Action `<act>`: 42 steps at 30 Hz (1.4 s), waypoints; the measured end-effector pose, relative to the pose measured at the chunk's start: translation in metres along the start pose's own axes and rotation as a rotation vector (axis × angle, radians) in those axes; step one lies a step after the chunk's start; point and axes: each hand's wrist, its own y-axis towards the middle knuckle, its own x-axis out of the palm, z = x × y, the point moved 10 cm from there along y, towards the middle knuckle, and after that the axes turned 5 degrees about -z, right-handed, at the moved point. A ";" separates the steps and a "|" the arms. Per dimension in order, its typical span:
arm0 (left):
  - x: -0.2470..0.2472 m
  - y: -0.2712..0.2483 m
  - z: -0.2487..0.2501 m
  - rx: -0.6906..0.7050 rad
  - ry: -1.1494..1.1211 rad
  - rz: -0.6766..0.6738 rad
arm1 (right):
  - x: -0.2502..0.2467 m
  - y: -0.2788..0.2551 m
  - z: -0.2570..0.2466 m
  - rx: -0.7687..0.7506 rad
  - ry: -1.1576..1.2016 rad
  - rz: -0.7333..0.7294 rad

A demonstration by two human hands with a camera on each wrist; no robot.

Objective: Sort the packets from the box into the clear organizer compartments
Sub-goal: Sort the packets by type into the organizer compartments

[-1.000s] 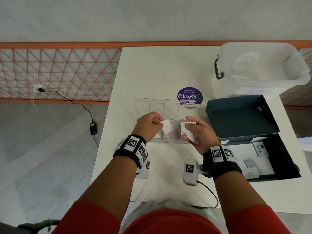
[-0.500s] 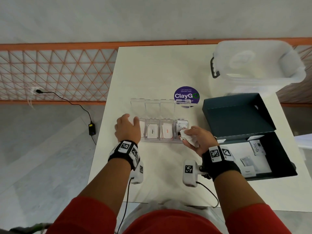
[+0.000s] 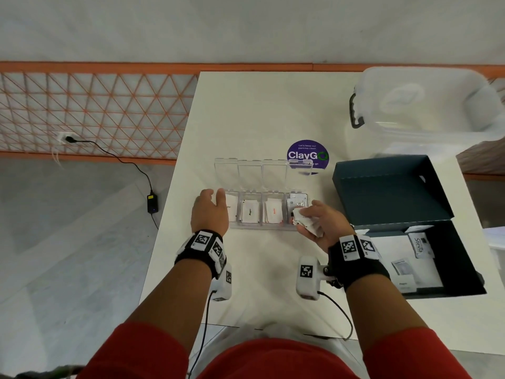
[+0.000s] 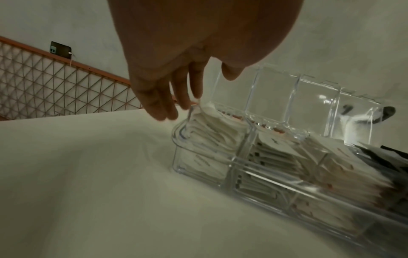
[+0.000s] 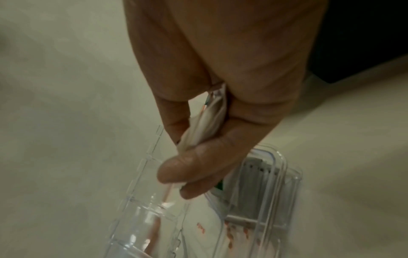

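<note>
Your right hand (image 3: 322,227) pinches a small stack of white packets (image 3: 307,224) between thumb and fingers, just at the near right corner of the clear organizer (image 3: 266,212). Your left hand (image 3: 210,212) is relaxed, fingers straight and holding nothing, at the organizer's left end; in the left wrist view its fingertips (image 4: 167,111) touch or nearly touch the top packet in the leftmost compartment. The organizer sits mid-desk with lids flipped back, all four compartments showing packets. Bare desk (image 3: 267,269) lies between your wrists and the organizer, and more beyond it to the far edge. The desk's left edge runs close to your left hand. The dark box (image 3: 396,192) stands open just right of your right hand, a few packets on its floor, including one marked Stevia (image 3: 420,244). Farther back right sits a clear lidded bin (image 3: 426,102); a purple sticker (image 3: 308,154) lies behind the organizer.

A second ago both hands met over the middle compartments, the left holding a packet; now the left is empty and has moved to the left end.
</note>
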 end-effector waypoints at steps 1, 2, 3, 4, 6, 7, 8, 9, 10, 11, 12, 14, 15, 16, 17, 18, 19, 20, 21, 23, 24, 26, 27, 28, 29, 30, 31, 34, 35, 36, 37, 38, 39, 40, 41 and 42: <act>-0.005 -0.002 0.006 0.054 -0.007 0.051 | 0.001 0.000 -0.003 -0.021 0.012 -0.002; -0.011 -0.004 0.015 0.129 -0.028 0.104 | 0.004 0.000 -0.008 -0.042 0.002 -0.018; -0.015 -0.008 0.025 0.214 -0.064 0.139 | 0.009 -0.001 -0.012 -0.060 -0.021 -0.045; -0.016 -0.012 0.037 0.300 -0.112 0.143 | 0.014 -0.002 -0.015 -0.074 -0.047 -0.070; -0.012 -0.021 0.063 0.455 -0.199 0.057 | 0.024 -0.004 -0.018 -0.097 -0.071 -0.101; -0.006 -0.027 0.076 0.513 -0.223 -0.014 | 0.030 -0.005 -0.019 -0.109 -0.070 -0.114; 0.002 -0.032 0.087 0.548 -0.238 -0.093 | 0.035 -0.005 -0.019 -0.118 -0.073 -0.128; 0.012 -0.036 0.095 0.553 -0.250 -0.179 | 0.041 -0.006 -0.018 -0.122 -0.082 -0.145; 0.022 -0.040 0.100 0.539 -0.264 -0.266 | 0.046 -0.007 -0.016 -0.120 -0.101 -0.167; 0.032 -0.044 0.103 0.517 -0.277 -0.350 | 0.052 -0.008 -0.014 -0.117 -0.120 -0.193; 0.041 -0.047 0.104 0.496 -0.284 -0.423 | 0.057 -0.009 -0.013 -0.115 -0.134 -0.220; 0.049 -0.049 0.104 0.461 -0.280 -0.503 | 0.063 -0.011 -0.010 -0.111 -0.139 -0.248; 0.049 -0.048 0.103 0.444 -0.283 -0.512 | 0.063 -0.011 -0.010 -0.110 -0.132 -0.247; 0.046 -0.046 0.102 0.429 -0.295 -0.508 | 0.063 -0.011 -0.010 -0.107 -0.122 -0.239; 0.042 -0.043 0.101 0.417 -0.314 -0.499 | 0.062 -0.011 -0.009 -0.101 -0.114 -0.232; 0.038 -0.040 0.100 0.406 -0.340 -0.489 | 0.062 -0.011 -0.008 -0.091 -0.113 -0.229; 0.035 -0.037 0.100 0.398 -0.367 -0.477 | 0.062 -0.012 -0.007 -0.083 -0.124 -0.234; 0.032 -0.034 0.100 0.390 -0.392 -0.463 | 0.063 -0.012 -0.005 -0.076 -0.149 -0.243; 0.029 -0.032 0.100 0.383 -0.413 -0.448 | 0.064 -0.012 -0.003 -0.070 -0.185 -0.254; 0.026 -0.029 0.099 0.371 -0.439 -0.421 | 0.068 -0.014 0.001 -0.060 -0.250 -0.277; 0.025 -0.029 0.099 0.368 -0.443 -0.414 | 0.070 -0.014 0.002 -0.059 -0.270 -0.286; 0.022 -0.028 0.097 0.356 -0.444 -0.403 | 0.072 -0.014 0.003 -0.063 -0.281 -0.282; 0.021 -0.028 0.095 0.352 -0.435 -0.406 | 0.071 -0.013 0.001 -0.071 -0.271 -0.267; 0.022 -0.029 0.095 0.356 -0.412 -0.421 | 0.069 -0.012 -0.001 -0.083 -0.250 -0.244; 0.023 -0.030 0.095 0.371 -0.371 -0.449 | 0.067 -0.012 -0.004 -0.099 -0.226 -0.215; 0.026 -0.032 0.095 0.389 -0.316 -0.488 | 0.064 -0.011 -0.007 -0.116 -0.206 -0.188; 0.029 -0.034 0.096 0.404 -0.260 -0.530 | 0.062 -0.011 -0.010 -0.131 -0.192 -0.168; 0.032 -0.035 0.092 0.393 -0.168 -0.584 | 0.060 -0.010 -0.014 -0.145 -0.175 -0.161; 0.029 -0.032 0.088 0.365 -0.178 -0.560 | 0.060 -0.010 -0.014 -0.144 -0.170 -0.164; 0.025 -0.029 0.084 0.327 -0.202 -0.527 | 0.060 -0.010 -0.014 -0.146 -0.159 -0.164; 0.021 -0.024 0.078 0.288 -0.224 -0.489 | 0.060 -0.010 -0.015 -0.150 -0.144 -0.164; 0.017 -0.020 0.073 0.258 -0.226 -0.443 | 0.059 -0.010 -0.015 -0.154 -0.127 -0.164; 0.012 -0.016 0.068 0.239 -0.195 -0.394 | 0.058 -0.010 -0.014 -0.157 -0.112 -0.162; 0.009 -0.013 0.063 0.226 -0.143 -0.347 | 0.057 -0.009 -0.014 -0.158 -0.099 -0.156; 0.006 -0.011 0.059 0.216 -0.087 -0.307 | 0.056 -0.009 -0.014 -0.158 -0.093 -0.149; 0.005 -0.011 0.056 0.208 -0.041 -0.278 | 0.055 -0.009 -0.014 -0.157 -0.091 -0.143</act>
